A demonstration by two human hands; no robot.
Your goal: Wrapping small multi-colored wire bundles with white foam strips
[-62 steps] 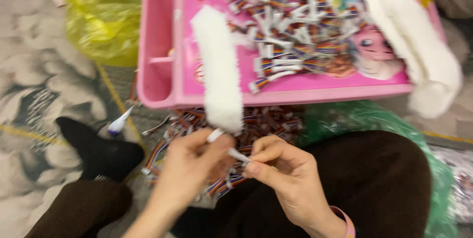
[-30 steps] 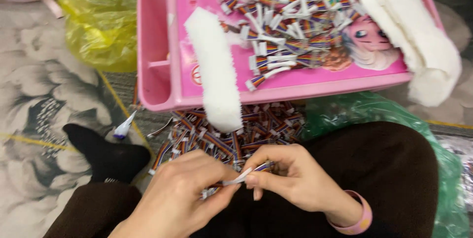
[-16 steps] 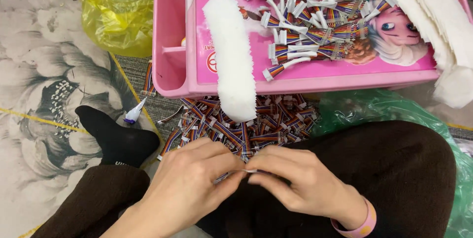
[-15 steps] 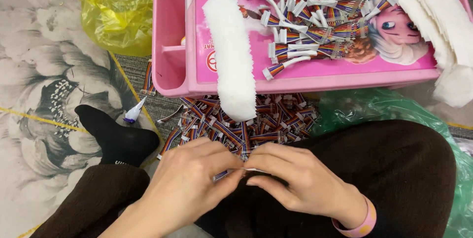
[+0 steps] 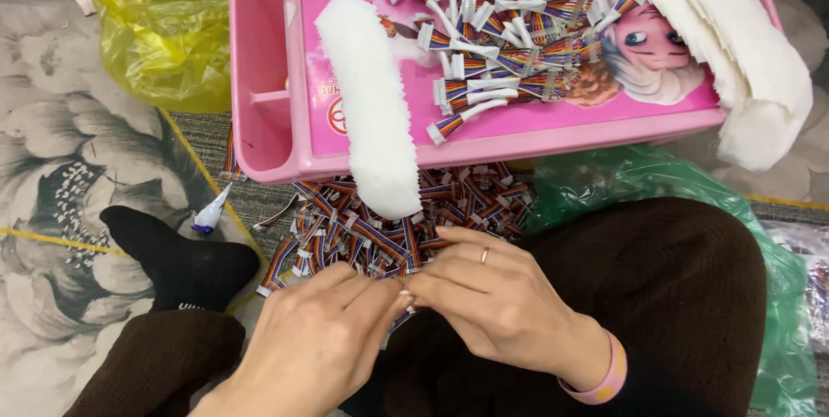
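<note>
Left hand [image 5: 315,339], right hand [image 5: 492,300]: fingertips pinched together on one small ribbon cable [image 5: 401,318]. Cable pile [image 5: 380,227] just beyond; pink tray [image 5: 268,106] farther.

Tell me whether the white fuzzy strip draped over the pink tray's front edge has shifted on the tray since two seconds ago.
No. The white fuzzy strip hangs over the same spot on the pink plastic tray, right of its side compartment; only the camera moved.

bright, even indoor light | soft faint shadows | sharp focus | no glare
</note>
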